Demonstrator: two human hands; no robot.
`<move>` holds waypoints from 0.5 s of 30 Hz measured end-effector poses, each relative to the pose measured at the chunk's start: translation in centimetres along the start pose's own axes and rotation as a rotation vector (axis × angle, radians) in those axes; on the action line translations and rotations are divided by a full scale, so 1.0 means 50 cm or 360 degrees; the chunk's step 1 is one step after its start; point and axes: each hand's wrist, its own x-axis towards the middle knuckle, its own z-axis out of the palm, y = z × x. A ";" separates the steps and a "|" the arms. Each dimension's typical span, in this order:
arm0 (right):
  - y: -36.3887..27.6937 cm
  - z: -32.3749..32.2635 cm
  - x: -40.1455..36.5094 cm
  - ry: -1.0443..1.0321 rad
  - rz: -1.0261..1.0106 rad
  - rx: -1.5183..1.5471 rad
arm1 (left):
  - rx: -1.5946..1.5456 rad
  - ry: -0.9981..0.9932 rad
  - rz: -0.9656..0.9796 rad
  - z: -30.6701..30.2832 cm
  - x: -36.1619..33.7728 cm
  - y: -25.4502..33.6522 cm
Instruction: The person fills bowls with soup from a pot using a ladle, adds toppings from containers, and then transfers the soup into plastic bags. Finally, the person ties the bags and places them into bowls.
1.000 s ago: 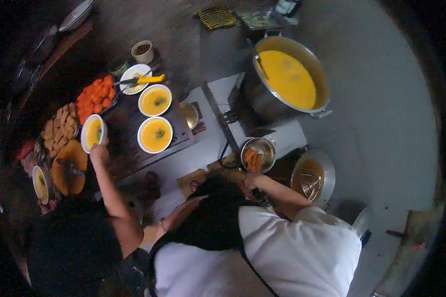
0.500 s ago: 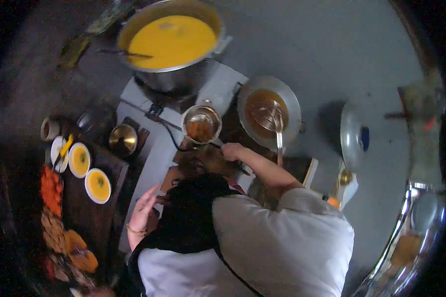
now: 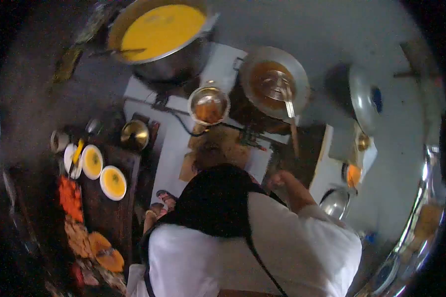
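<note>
My right hand [image 3: 281, 180] is beside my body, to the right of the apron. Its fingers look curled, and anything inside them is hidden in the blur. My left hand [image 3: 156, 210] is low at my left side, with a bracelet at the wrist; its fingers are mostly hidden. Neither hand touches the small metal pot [image 3: 194, 115], which has brown contents and stands ahead of me. Beyond my right hand is a wide metal pan [image 3: 300, 79] of brown liquid, with a whisk [image 3: 288, 101] resting in it.
A large pot [image 3: 176, 67] of yellow liquid stands far left, with a utensil in it. On the dark table [image 3: 126, 163] at left are bowls of yellow soup [image 3: 113, 183], chopped orange pieces [image 3: 71, 198] and a halved orange fruit [image 3: 106, 252]. A metal bowl [image 3: 336, 203] lies at right.
My right hand has drawn back from beside the small pot towards my right side. My left hand has dropped lower and is less visible. The view has shifted.
</note>
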 end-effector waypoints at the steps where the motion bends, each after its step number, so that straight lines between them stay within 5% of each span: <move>1: 0.019 0.028 -0.009 0.0199 0.0015 0.0350 | 0.0063 0.0101 0.0004 0.007 -0.020 0.008; 2: 0.035 0.062 -0.018 0.0529 -0.0133 0.0668 | 0.0131 0.0214 0.0015 0.007 -0.035 0.017; 4: 0.040 0.076 -0.011 0.0938 -0.0521 0.0919 | -0.0201 -0.0626 0.0619 0.094 0.006 -0.133; 5: -0.002 0.063 0.007 0.0881 -0.0502 0.0816 | -0.0506 -0.0410 0.0502 0.074 -0.004 -0.112; 7: -0.082 0.024 0.031 0.1638 -0.1076 -0.1383 | -0.0814 -0.0114 0.0331 -0.045 -0.012 0.008; 9: -0.199 -0.026 0.026 0.1520 -0.1037 -0.1781 | -0.0987 -0.0698 -0.0494 -0.148 -0.033 0.081; 10: -0.276 -0.047 0.018 0.1461 -0.0964 -0.2100 | -0.1020 -0.0661 -0.0515 -0.134 -0.045 0.074; 12: -0.418 -0.086 0.001 0.1326 -0.0801 -0.2720 | -0.2331 -0.0437 -0.1276 -0.086 -0.059 0.075; 13: -0.469 -0.091 -0.003 0.1252 -0.0706 -0.3027 | -0.2366 -0.0398 -0.1276 -0.109 -0.091 0.101; 14: -0.504 -0.099 0.005 0.1237 -0.0717 -0.3074 | -0.2457 -0.0248 -0.1530 -0.179 -0.146 0.155; 15: -0.538 -0.114 0.023 0.1368 -0.0730 -0.2168 | -0.2542 -0.0096 -0.1786 -0.212 -0.183 0.186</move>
